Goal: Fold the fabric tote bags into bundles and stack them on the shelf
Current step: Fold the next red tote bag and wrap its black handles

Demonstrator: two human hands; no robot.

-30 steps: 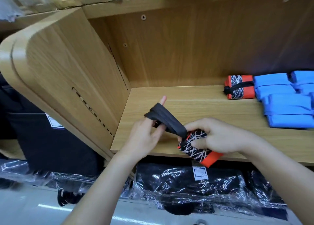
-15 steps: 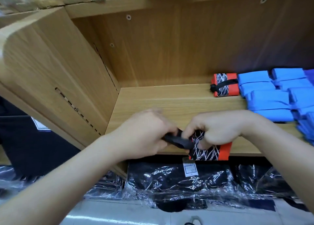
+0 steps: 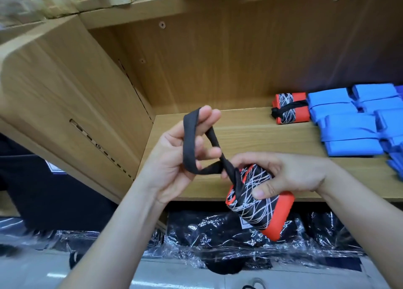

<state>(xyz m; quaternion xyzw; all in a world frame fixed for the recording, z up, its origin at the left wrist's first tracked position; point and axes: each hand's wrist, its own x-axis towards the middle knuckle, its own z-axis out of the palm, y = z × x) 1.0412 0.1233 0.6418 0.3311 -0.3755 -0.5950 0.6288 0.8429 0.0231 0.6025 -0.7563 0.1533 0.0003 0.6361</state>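
Grips the folded tote bundle (image 3: 257,203) in the right hand (image 3: 283,175), fingers curled over its top, thumb pressed on the black, white-lined face with orange edging. Holds it tilted at the front edge of the wooden shelf (image 3: 250,140), lower end hanging past the edge. Hooks the black strap (image 3: 187,140) over the raised fingers of the left hand (image 3: 170,164), fingers spread inside the loop to hold it wide; runs from there down across the bundle, under the right fingers. Noted farther back on the shelf, to the right: one finished bundle (image 3: 290,108) of the same pattern, tied round with its strap, just beside a stack of blue bundles (image 3: 349,125). Below the shelf: dark goods in clear plastic wrap (image 3: 218,234). To the left: upright wooden side panel (image 3: 72,96) with a row of slots.
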